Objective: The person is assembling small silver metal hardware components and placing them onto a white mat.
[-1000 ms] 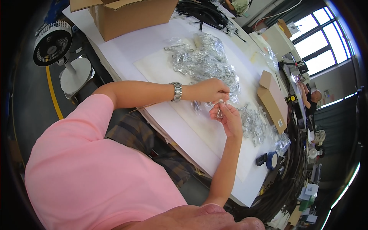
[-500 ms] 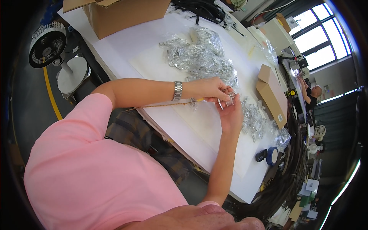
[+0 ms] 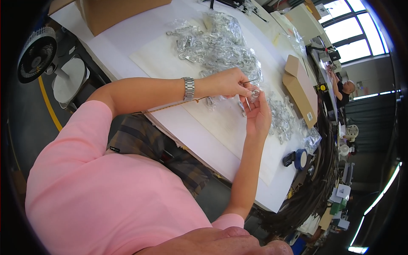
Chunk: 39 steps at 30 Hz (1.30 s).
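My left hand (image 3: 231,83), with a metal-banded watch on its wrist, pinches a thin dark strip (image 3: 253,80) whose end sticks out past the fingertips. Facing it, palm up, my right hand (image 3: 258,112) has its fingers bent round a silver metal ring piece (image 3: 255,93) that looks wrapped in clear plastic. The two sets of fingertips meet at this piece and partly hide it. A thin orange-brown cord (image 3: 172,106) runs beneath my left forearm toward the table edge. Beyond my hands is a heap of bagged silver metal clasps (image 3: 221,46).
A smaller pile of bagged clasps (image 3: 280,121) lies right of my hands, near an open cardboard box (image 3: 299,91). A blue-edged tape roll (image 3: 301,159) stands on the white table (image 3: 221,148). Far left is a fan (image 3: 37,55); another person (image 3: 343,89) sits far right.
The view has shifted, so the table and its piles sit higher and further left. My fingers stay together at the metal piece, with the dark strip now pointing out more flatly.
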Tool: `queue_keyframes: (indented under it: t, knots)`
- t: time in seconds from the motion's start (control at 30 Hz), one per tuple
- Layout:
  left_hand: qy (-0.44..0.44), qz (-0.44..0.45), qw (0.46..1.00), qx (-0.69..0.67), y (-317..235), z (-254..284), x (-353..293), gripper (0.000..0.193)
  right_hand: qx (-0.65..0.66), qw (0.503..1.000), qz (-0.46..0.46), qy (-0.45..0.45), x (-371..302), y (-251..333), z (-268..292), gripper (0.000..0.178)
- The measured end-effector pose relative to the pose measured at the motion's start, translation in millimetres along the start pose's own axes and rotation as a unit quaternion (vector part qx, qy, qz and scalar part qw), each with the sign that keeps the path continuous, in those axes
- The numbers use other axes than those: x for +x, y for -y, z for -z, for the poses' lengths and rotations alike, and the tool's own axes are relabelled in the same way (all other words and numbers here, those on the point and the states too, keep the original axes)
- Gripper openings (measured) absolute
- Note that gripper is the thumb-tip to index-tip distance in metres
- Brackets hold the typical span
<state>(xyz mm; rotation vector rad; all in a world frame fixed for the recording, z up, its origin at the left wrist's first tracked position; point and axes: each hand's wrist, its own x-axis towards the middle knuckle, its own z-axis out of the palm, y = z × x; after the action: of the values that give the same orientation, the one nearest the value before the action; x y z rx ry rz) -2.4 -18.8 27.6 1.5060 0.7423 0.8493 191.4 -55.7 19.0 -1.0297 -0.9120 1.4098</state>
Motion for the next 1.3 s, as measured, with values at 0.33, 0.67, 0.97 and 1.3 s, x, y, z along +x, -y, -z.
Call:
queue_keyframes:
  t: [0.33, 0.67, 0.97, 1.3]
  knots:
    - [-0.024, -0.032, 0.998, 0.044, 0.9, -1.4, 1.8, 0.015, 0.101, 0.995, 0.008, -0.01, -1.2, 0.9, -1.4, 0.042]
    - [-0.017, -0.059, 0.991, 0.117, 1.1, 3.9, 0.5, 0.019, 0.145, 0.988, 0.03, -0.036, -2.3, 3.1, -4.4, 0.046]
    - [-0.058, -0.029, 0.997, -0.042, -3.3, -0.8, 0.3, 0.017, 0.128, 0.99, 0.048, -0.033, -3.7, 3.4, -6.5, 0.046]
    - [-0.101, -0.047, 0.994, -0.012, -14.3, -10.1, -10.4, 0.019, 0.086, 0.993, 0.08, -0.023, -9.6, 2.3, -17.0, 0.044]
